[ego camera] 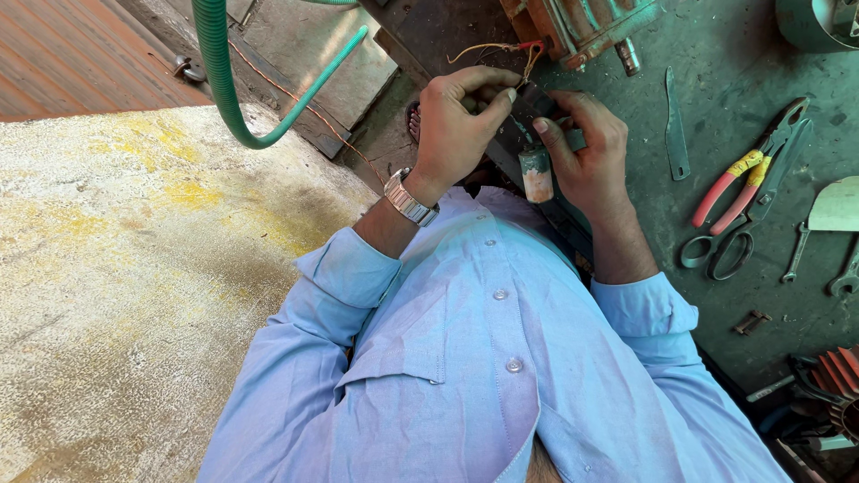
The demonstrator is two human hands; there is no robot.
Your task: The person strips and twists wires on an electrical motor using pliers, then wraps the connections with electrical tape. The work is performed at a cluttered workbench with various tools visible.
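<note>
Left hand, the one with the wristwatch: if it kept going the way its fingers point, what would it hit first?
Probably the right hand: the left hand points its fingers across at it, over the dark part both grip. Depth is unclear, so it may meet that part first.

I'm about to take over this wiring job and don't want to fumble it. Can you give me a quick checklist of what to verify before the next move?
1. Left hand gripping the dark tool: ok.
2. Right hand steadying the small cylinder: ok.
3. Thin wires free of the hands: ok.
4. Wire ends joined to the motor: cannot tell.
5. Pliers and scissors lying on the green bench beside the right hand: ok.
6. Green hose apart from the hands: ok.
</note>
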